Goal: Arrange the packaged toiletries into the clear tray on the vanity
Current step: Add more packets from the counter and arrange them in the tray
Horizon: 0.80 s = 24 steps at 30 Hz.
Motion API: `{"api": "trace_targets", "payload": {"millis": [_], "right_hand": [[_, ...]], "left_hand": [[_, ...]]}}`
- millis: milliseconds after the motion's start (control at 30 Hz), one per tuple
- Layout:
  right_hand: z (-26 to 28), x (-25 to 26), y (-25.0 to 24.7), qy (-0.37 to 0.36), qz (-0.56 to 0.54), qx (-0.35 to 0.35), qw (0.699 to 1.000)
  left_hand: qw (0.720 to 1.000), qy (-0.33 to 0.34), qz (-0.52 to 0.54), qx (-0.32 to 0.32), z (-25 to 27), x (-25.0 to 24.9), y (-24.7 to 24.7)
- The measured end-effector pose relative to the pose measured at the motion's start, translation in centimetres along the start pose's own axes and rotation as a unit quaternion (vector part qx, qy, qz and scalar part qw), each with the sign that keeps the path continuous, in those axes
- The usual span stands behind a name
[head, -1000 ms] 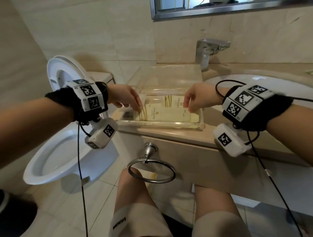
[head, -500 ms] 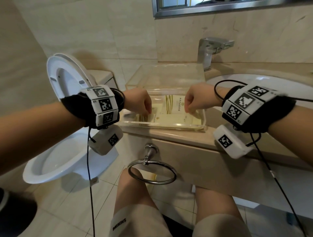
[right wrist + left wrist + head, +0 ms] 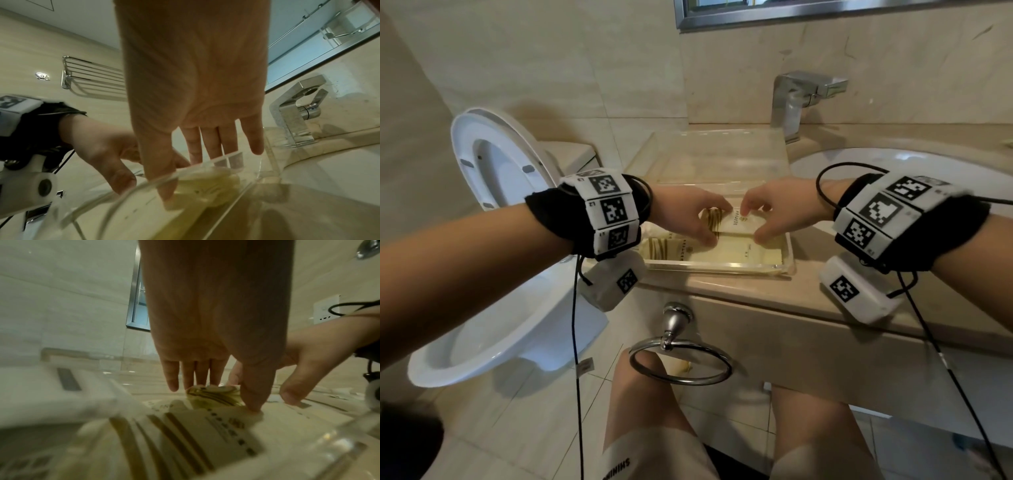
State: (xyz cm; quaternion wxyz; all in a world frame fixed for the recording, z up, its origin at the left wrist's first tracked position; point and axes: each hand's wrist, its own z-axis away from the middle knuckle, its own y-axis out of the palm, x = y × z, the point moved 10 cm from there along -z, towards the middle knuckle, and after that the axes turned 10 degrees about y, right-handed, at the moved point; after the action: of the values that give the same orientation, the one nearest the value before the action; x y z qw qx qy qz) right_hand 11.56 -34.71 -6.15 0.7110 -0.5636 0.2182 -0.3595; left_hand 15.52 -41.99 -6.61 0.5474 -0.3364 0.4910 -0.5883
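Observation:
A clear tray sits on the vanity with flat cream packets lying in it. Above them my left hand and right hand meet and pinch one small cream packet from either end, thumbs toward me and fingers behind. The left wrist view has my left hand with its thumb down on a striped flat packet, the small packet between thumb and fingers. Through the tray's rim in the right wrist view, my right hand holds the same packet.
A steel faucet and white basin lie right of the tray. An open toilet stands at the left. A towel ring hangs below the counter edge, over my knees. A wall rack is behind.
My hands have moved from the tray's left and right sides to its middle. They now pinch one small packet together above the flat ones.

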Motion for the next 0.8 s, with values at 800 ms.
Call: {"api": "trace_targets", "payload": {"millis": [800], "right_hand": [[-0.1, 1.9, -1.7, -0.035, -0.063, -0.031, 0.997]], "left_hand": [[0.996, -0.081, 0.029, -0.031, 1.8, 4.9, -3.2]]}}
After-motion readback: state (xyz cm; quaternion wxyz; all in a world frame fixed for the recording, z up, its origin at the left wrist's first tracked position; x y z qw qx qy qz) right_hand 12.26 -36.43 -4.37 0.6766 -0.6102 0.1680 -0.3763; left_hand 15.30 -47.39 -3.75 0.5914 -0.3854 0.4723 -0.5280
